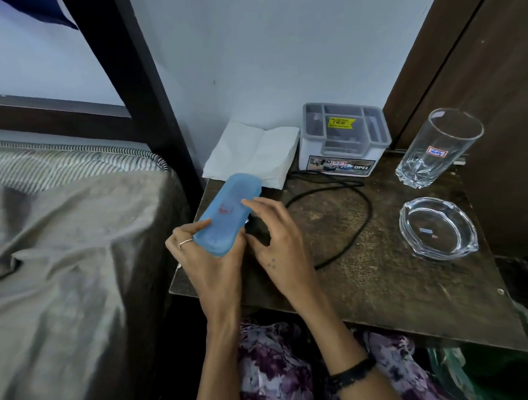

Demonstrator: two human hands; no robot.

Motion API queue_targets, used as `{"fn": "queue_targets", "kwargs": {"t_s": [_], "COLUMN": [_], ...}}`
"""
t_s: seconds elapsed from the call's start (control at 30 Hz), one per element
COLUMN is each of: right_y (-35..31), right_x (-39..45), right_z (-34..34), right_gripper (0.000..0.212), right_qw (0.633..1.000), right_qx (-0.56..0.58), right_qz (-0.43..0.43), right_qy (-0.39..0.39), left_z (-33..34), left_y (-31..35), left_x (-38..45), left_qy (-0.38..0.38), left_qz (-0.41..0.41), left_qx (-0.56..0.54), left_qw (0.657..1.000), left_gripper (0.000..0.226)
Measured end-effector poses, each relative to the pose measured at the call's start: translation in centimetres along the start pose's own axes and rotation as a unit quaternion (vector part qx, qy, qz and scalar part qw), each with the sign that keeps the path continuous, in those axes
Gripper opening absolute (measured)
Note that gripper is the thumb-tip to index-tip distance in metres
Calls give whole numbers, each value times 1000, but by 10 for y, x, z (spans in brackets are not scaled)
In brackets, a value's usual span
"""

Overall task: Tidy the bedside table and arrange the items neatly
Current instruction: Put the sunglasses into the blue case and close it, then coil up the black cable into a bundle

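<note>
Bedside table (381,285) of dark, worn wood holds what I am sorting, and the pale blue oblong plastic case (227,215) is over its near-left corner, lifted at a tilt. My left hand (209,256) grips the case's near end, fingers curled under it and thumb laid on its lid. My right hand (273,238) hovers just beside it with fingers spread and loosely bent; the fingertips seem to brush the lid's right edge, though I cannot tell whether they press.

Behind the case lies a folded white paper napkin (251,153), and beside that a grey-and-white plastic compartment organiser (343,139). A black cable (348,226) loops across the middle. A clear drinking glass (436,150) and a clear glass ashtray (438,227) stand at the right, well apart from my hands.

I hold the case by one end only, over the gap between table and grey bedsheet (78,268); a loose grip could let it slip down there. Setting it down carelessly could crumple the napkin or trap the cable beneath it.
</note>
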State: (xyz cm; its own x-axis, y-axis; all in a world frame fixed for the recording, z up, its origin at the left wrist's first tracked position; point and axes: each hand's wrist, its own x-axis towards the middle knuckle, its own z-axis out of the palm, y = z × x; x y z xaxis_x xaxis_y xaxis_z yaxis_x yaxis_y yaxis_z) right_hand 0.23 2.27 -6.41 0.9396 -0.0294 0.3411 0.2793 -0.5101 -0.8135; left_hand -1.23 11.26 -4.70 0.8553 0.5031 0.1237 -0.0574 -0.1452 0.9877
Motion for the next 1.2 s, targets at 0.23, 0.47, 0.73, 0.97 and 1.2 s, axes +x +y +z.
{"fn": "queue_targets", "kwargs": {"t_s": [0.23, 0.47, 0.73, 0.97, 1.2], "right_y": [3, 7, 7, 15, 37], "right_x": [2, 2, 2, 2, -2], "right_z": [14, 11, -4, -50, -97], "right_gripper": [54, 53, 51, 33, 26], "right_qw": [995, 995, 998, 995, 975], "right_qx": [87, 67, 13, -74, -169], "right_qz": [36, 56, 35, 43, 89], "right_qy": [-13, -43, -59, 55, 112], "left_z": [-7, -7, -3, 27, 60], "left_y": [-14, -16, -7, 6, 12], "left_x": [15, 16, 6, -21, -34], "left_qy": [-36, -92, -81, -174, -237], "left_qz": [-24, -34, 54, 164, 173], "left_qx": [30, 112, 223, 191, 219], "left_qw": [999, 989, 970, 952, 931], "left_gripper": [50, 58, 63, 24, 20]}}
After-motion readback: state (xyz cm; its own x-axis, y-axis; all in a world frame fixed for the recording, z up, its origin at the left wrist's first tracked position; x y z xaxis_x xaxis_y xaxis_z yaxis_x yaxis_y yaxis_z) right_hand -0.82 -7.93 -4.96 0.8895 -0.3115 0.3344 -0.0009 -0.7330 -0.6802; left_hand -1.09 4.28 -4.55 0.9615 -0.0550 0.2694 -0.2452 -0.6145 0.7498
